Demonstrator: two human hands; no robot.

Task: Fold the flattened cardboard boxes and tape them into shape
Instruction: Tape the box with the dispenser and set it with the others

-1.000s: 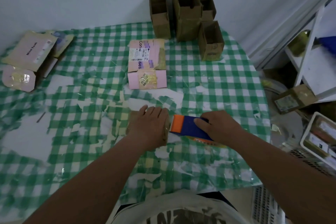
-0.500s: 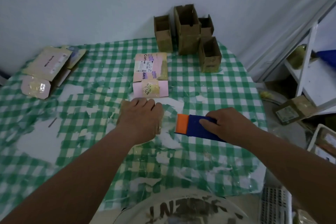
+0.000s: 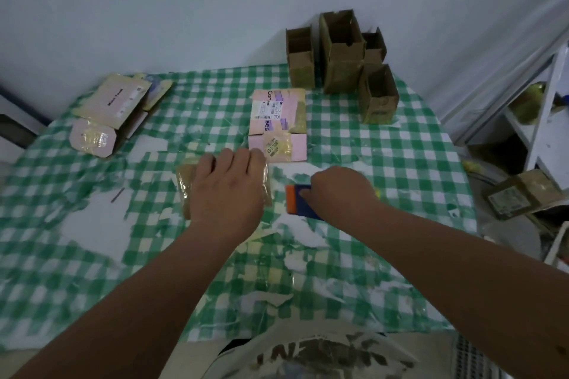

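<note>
Far right we see folded boxes (image 3: 341, 52); pink box (image 3: 277, 123) just beyond our left hand (image 3: 228, 191), flat on cardboard (image 3: 184, 184); right hand (image 3: 338, 194), now nearer it, grips dispenser (image 3: 295, 200).

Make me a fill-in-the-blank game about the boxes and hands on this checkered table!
1. The left hand presses flat on a ____ cardboard box wrapped in clear tape.
2. The right hand holds a blue and ____ tape dispenser.
3. The folded brown boxes stand at the table's far edge, and there are ____ of them.
4. The tablecloth has green and ____ checks.

Missing words: flattened; orange; four; white
</note>
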